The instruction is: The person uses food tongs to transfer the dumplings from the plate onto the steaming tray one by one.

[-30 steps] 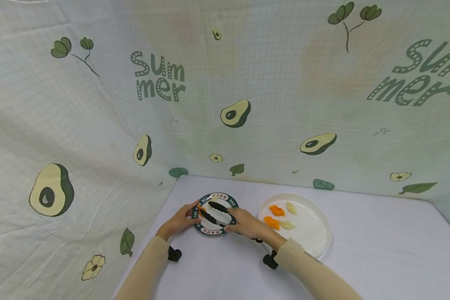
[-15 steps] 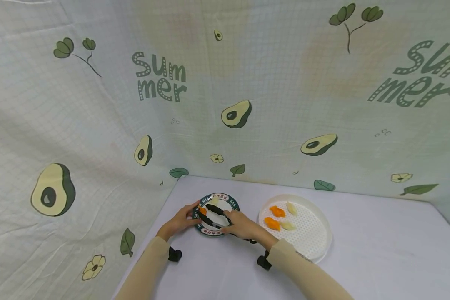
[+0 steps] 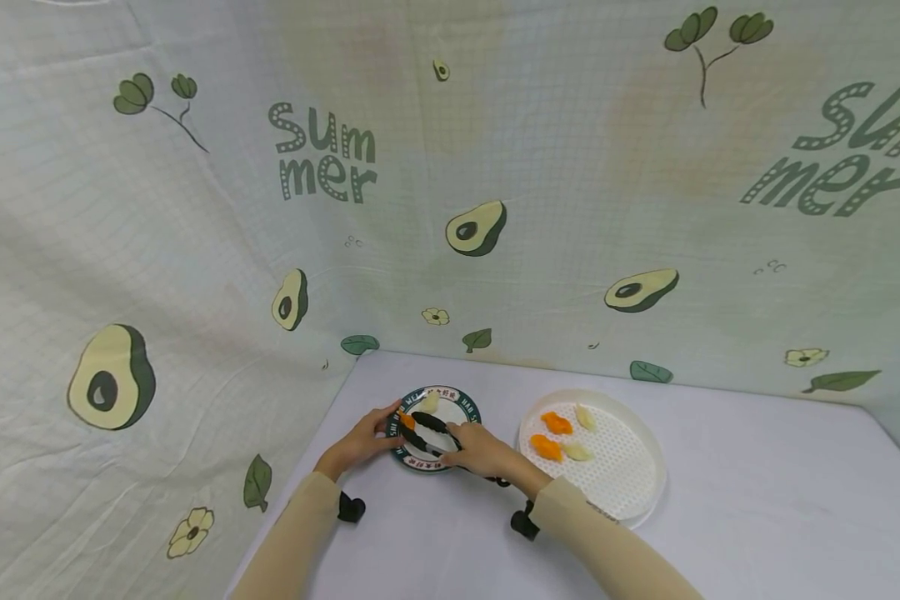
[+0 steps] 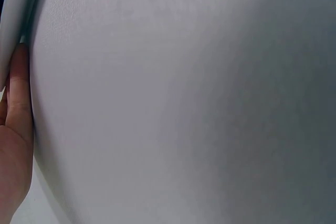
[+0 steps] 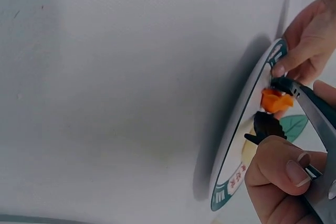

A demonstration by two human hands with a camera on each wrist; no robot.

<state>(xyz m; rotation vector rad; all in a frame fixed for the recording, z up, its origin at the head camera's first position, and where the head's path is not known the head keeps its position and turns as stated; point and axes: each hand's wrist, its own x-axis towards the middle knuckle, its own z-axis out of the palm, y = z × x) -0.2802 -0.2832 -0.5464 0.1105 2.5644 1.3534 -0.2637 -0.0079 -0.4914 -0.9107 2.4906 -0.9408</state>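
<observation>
A round white plate (image 3: 453, 408) with a green lettered rim lies at the table's far left. My left hand (image 3: 362, 446) grips its left edge, the thumb over the rim, as the right wrist view shows. My right hand (image 3: 480, 450) holds black-and-silver tongs (image 3: 433, 422) over the plate. In the right wrist view, the parted black tips stand on either side of a crumpled orange piece (image 5: 276, 100). A cream-coloured piece (image 3: 431, 402) lies behind the tongs near the plate's far rim. Only a strip of my left hand (image 4: 17, 129) shows in the left wrist view.
To the right stands a round white tray (image 3: 622, 479) with a perforated base. Two orange pieces (image 3: 547, 447) and two cream pieces (image 3: 577, 452) lie in its left half. A patterned cloth (image 3: 555, 167) hangs behind the white table (image 3: 780, 492) and along its left side.
My right hand and the tongs have shifted slightly left and nearer to me, leaving more of the cream piece on the plate in sight. My left hand keeps its place on the rim.
</observation>
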